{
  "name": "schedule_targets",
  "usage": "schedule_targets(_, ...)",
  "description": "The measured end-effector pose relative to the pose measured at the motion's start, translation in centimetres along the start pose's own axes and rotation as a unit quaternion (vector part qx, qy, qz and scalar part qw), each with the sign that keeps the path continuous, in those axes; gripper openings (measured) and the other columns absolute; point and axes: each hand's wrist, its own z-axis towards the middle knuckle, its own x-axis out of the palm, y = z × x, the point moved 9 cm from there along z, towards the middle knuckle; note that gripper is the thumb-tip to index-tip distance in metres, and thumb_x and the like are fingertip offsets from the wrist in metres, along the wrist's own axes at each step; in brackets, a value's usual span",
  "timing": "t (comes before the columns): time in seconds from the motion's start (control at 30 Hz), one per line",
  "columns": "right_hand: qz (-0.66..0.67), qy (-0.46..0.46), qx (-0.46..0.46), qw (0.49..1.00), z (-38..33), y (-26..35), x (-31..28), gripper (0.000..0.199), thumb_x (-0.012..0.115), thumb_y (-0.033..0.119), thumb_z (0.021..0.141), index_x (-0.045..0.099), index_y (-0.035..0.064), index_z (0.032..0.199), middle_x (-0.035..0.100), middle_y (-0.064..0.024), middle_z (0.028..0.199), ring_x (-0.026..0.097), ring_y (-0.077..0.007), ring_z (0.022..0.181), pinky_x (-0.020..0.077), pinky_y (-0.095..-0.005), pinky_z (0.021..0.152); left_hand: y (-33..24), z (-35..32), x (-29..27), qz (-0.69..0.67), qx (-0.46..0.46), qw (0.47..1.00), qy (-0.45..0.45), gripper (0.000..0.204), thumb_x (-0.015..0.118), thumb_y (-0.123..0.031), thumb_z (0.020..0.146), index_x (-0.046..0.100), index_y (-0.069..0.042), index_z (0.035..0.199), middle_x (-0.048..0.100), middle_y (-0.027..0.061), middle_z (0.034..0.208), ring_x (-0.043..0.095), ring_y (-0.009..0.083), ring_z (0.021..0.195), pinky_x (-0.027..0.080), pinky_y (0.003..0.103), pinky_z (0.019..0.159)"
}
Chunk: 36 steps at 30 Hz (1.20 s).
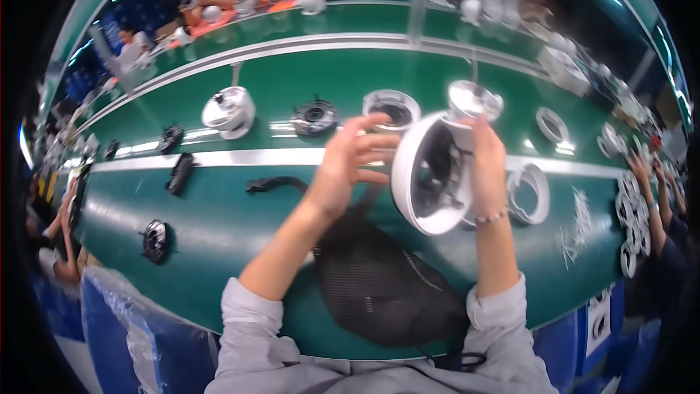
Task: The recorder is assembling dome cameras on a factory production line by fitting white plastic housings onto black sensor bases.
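My right hand [487, 166] grips a white round housing [407, 203] by its right side, holding it tilted above the bench. Its open side faces left, and dark parts show inside it. Close to the housing's left rim is my left hand [346, 164], fingers spread and holding nothing; whether a fingertip touches the rim I cannot tell. Behind the housing, a white ring-shaped part [410, 102] with a dark centre rests on the far strip of the bench. Below my hands lies a black mesh-textured bag-like thing [379, 284], its strap-like end reaching left.
On the green bench [233, 248] lie a black round part [155, 241], a black block-like part [180, 174], a white ring [529, 193] and scattered small pieces [580, 226]. White camera-like units [229, 112] line the far strip. Other people work at both sides and across.
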Motion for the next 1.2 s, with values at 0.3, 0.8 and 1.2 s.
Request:
schedule_targets(0.3,-0.287,-0.033,-0.269,0.919,-2.4,3.8,2.5,0.031,0.044,0.023,0.087,0.058,-0.0033,0.091,0.058,-0.0132,0.092,0.052,-0.0185,0.088,0.0376,-0.0281,0.08,4.2,-1.1,3.8,-0.382,-0.125,0.912,0.085,0.062,0.029,-0.054,0.083,0.039,-0.005,0.12,0.047,0.0135,0.112,0.049,0.0248,0.1,0.042,0.037,0.084)
schedule_targets(0.8,-0.232,0.15,-0.321,0.906,-6.4,6.4,11.1,0.112,0.076,0.041,0.045,0.018,-0.0059,0.128,0.028,-0.0218,0.127,0.028,-0.0318,0.119,0.0289,-0.0375,0.095,0.3,-3.6,-0.4,-0.256,0.046,0.964,0.051,0.068,0.034,-0.048,0.082,0.018,-0.003,0.13,0.032,0.0123,0.126,0.036,0.0216,0.114,0.03,0.034,0.094)
schedule_targets(1.2,-0.291,0.1,-0.342,0.888,-8.1,7.0,15.2,0.113,0.074,0.048,0.044,0.02,-0.0075,0.127,0.027,-0.0235,0.125,0.029,-0.0346,0.113,0.0251,-0.0398,0.094,-1.9,-5.6,-2.2,-0.199,0.061,0.972,0.111,0.084,0.022,-0.067,0.077,0.017,-0.001,0.13,0.031,0.0124,0.128,0.036,0.0216,0.115,0.031,0.034,0.095)
